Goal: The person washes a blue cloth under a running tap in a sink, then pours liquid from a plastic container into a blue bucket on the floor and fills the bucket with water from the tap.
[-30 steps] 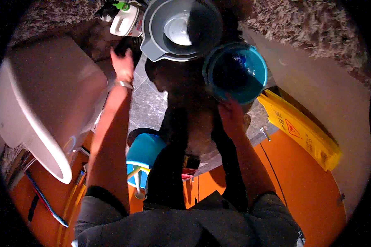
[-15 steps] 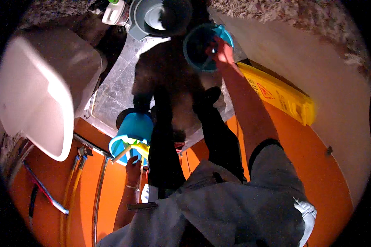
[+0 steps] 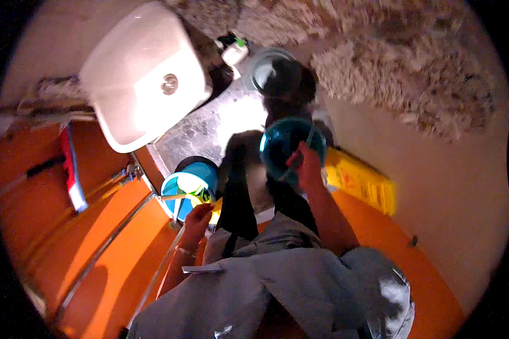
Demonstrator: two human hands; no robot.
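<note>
My right hand (image 3: 306, 168) is closed on the handle of a teal bucket (image 3: 264, 142), which hangs or stands just right of my legs; whether it touches the floor I cannot tell. The inside of this bucket is dark. My left hand (image 3: 197, 221) has its fingers drawn together beside a yellow piece (image 3: 216, 207), at the near side of a blue bucket (image 3: 202, 172). What the fingers grip is too unclear to name. Yellow and pale items and a stick stand out of the blue bucket's mouth, which is tilted towards me.
A white sink (image 3: 121, 90) with a drain juts out at upper left. Beyond lie a grey bucket (image 3: 274, 73) and a white bottle (image 3: 235, 53) with a green cap. A yellow warning sign (image 3: 365, 183) lies along the right wall. Poles and a red-and-blue brush (image 3: 72, 175) are at left.
My right hand has drawn the teal bucket nearer to my body. My left hand has shifted to the right, by the yellow piece. The view has swung, showing more of the sink.
</note>
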